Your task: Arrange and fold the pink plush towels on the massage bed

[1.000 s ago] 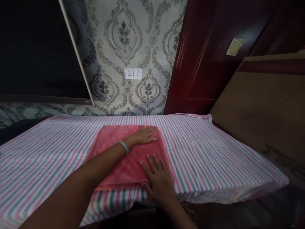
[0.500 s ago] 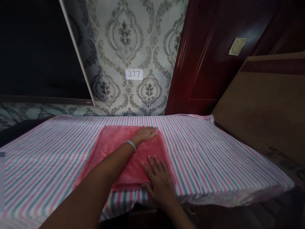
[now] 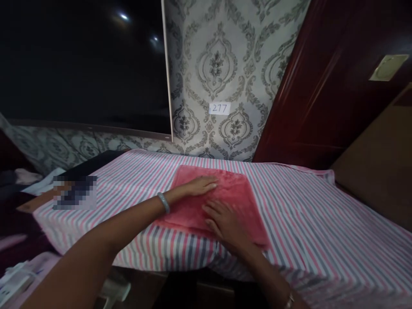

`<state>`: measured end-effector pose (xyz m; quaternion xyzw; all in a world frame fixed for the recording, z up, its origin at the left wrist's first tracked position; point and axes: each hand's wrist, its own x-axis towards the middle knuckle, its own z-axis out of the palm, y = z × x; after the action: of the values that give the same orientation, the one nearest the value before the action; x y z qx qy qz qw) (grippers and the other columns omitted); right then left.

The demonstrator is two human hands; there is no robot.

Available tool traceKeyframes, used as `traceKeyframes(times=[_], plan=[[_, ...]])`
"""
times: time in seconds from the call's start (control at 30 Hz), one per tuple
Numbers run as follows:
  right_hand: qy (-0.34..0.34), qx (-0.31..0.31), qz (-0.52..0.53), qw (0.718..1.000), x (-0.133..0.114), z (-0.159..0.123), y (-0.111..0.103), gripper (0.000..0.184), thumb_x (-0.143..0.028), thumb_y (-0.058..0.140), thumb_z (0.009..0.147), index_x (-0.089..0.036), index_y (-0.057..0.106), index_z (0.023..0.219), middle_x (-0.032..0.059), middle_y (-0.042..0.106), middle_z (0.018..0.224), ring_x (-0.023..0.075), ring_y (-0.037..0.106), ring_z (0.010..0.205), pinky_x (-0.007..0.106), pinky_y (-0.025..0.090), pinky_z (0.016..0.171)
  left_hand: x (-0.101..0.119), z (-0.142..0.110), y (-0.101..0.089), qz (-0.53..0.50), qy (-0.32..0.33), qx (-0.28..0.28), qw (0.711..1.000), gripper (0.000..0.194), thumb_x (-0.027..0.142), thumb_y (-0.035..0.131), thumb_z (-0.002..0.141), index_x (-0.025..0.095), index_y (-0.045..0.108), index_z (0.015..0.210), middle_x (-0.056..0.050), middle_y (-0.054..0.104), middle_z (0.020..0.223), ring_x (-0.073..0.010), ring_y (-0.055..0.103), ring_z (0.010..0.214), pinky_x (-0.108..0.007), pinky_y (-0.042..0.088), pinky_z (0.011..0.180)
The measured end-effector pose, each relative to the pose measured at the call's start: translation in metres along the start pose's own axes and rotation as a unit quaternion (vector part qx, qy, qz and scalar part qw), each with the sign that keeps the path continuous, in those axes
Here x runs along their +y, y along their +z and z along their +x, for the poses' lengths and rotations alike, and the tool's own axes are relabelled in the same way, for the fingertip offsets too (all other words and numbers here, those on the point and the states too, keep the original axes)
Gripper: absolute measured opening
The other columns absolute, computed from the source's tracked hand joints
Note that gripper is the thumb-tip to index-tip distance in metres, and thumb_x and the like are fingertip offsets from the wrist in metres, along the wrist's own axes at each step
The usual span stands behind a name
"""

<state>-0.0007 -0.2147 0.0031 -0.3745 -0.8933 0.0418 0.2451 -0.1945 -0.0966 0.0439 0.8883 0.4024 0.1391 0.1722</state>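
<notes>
A folded pink plush cloth (image 3: 246,195) lies flat on a table covered with a pink, grey and white striped cloth (image 3: 296,223). On the far middle part of the plush cloth rests my left hand (image 3: 201,186), palm down, fingers stretched out towards the right. Closer to me, my right hand (image 3: 225,223) lies on its near part with the fingers laid flat and pointing up and to the left. Both hands press on the fabric without gripping it. The near edge of the plush cloth is partly covered by my right hand and wrist.
A large dark television (image 3: 86,73) hangs at the left of the patterned wall, beside a paper label (image 3: 219,108) reading 277. At the right stand a dark red door (image 3: 309,111) and a cardboard box (image 3: 376,167). A white power strip (image 3: 16,283) lies at the lower left.
My view has turned to the left. Across the plush cloth, my left hand has slid from the far right corner towards the middle, and my right hand has also shifted left from the right edge.
</notes>
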Motion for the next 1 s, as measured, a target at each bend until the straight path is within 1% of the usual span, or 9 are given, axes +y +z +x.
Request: traceKeyframes(times=[0.13,0.27,0.37,0.5,0.57,0.67,0.73,0.83,1.0], plan=[[-0.120,-0.042,0.053,0.991,-0.031,0.061,0.011,0.036,-0.029,0.044,0.105,-0.020,0.064,0.133,0.0048,0.063,0.137,0.0199,0.051,0.130,0.038,0.037,0.115,-0.027,-0.036,-0.014,0.027,-0.041,0.006,0.999,0.057,0.054,0.026,0.104,0.030,0.041,0.153,-0.002,0.040,0.161,-0.0208,0.032,0.150,-0.042,0.016,0.127],[-0.135,-0.083,0.044,0.986,-0.036,0.077,0.038,0.046,-0.037,0.048,0.104,-0.023,0.050,0.148,0.0070,0.049,0.153,0.0229,0.039,0.142,0.043,0.026,0.122,-0.045,-0.044,-0.009,0.099,-0.058,-0.021,0.993,0.055,0.051,0.032,0.104,0.034,0.034,0.156,-0.003,0.029,0.166,-0.0226,0.019,0.155,-0.052,0.006,0.126],[-0.104,-0.112,0.040,0.987,-0.032,0.070,0.050,0.052,-0.041,0.045,0.105,-0.029,0.040,0.155,0.0068,0.040,0.160,0.0220,0.032,0.147,0.046,0.022,0.123,-0.062,-0.034,-0.006,0.141,-0.049,-0.003,0.989,0.057,0.054,0.033,0.102,0.033,0.034,0.156,-0.005,0.025,0.167,-0.0250,0.017,0.156,-0.055,0.005,0.125],[-0.100,-0.127,0.029,0.986,-0.030,0.067,0.050,0.052,-0.042,0.041,0.106,-0.031,0.036,0.157,0.0024,0.034,0.164,0.0181,0.027,0.150,0.042,0.020,0.124,-0.094,-0.007,-0.015,0.152,-0.137,0.020,0.979,0.061,0.060,0.034,0.099,0.033,0.039,0.154,-0.007,0.035,0.163,-0.0312,0.026,0.152,-0.057,0.012,0.123],[-0.097,-0.131,0.025,0.986,-0.029,0.069,0.049,0.052,-0.043,0.039,0.106,-0.031,0.035,0.157,0.0013,0.033,0.164,0.0170,0.026,0.150,0.041,0.020,0.124,-0.109,0.005,-0.019,0.133,-0.169,0.018,0.976,0.061,0.061,0.033,0.098,0.032,0.044,0.151,-0.006,0.045,0.158,-0.0309,0.036,0.148,-0.053,0.022,0.121],[-0.090,-0.137,0.025,0.986,-0.028,0.070,0.051,0.052,-0.046,0.036,0.107,-0.032,0.034,0.157,0.0015,0.032,0.165,0.0172,0.026,0.150,0.042,0.019,0.125,-0.124,0.013,-0.019,0.111,-0.162,0.025,0.980,0.061,0.061,0.029,0.099,0.029,0.052,0.146,-0.004,0.057,0.148,-0.0254,0.050,0.137,-0.039,0.035,0.116],[-0.089,-0.137,0.031,0.986,-0.027,0.070,0.051,0.052,-0.046,0.035,0.107,-0.032,0.035,0.157,0.0013,0.034,0.164,0.0172,0.026,0.150,0.042,0.020,0.124,-0.128,0.012,-0.015,0.111,-0.160,0.045,0.980,0.062,0.060,0.027,0.099,0.028,0.053,0.145,-0.003,0.059,0.146,-0.0233,0.051,0.135,-0.035,0.036,0.115],[-0.085,-0.134,0.048,0.986,-0.027,0.069,0.051,0.051,-0.046,0.034,0.108,-0.032,0.037,0.156,0.0009,0.034,0.164,0.0171,0.026,0.151,0.042,0.019,0.125,-0.126,0.009,-0.010,0.124,-0.175,0.054,0.975,0.061,0.056,0.026,0.100,0.027,0.048,0.149,-0.004,0.053,0.152,-0.0239,0.044,0.142,-0.038,0.031,0.119],[-0.075,-0.128,0.059,0.987,-0.029,0.073,0.049,0.050,-0.044,0.040,0.107,-0.031,0.038,0.155,0.0030,0.037,0.162,0.0188,0.028,0.150,0.044,0.020,0.124,-0.111,0.012,-0.019,0.175,-0.216,0.017,0.960,0.062,0.054,0.031,0.100,0.022,0.041,0.153,-0.015,0.044,0.157,-0.0331,0.035,0.148,-0.059,0.019,0.120]])
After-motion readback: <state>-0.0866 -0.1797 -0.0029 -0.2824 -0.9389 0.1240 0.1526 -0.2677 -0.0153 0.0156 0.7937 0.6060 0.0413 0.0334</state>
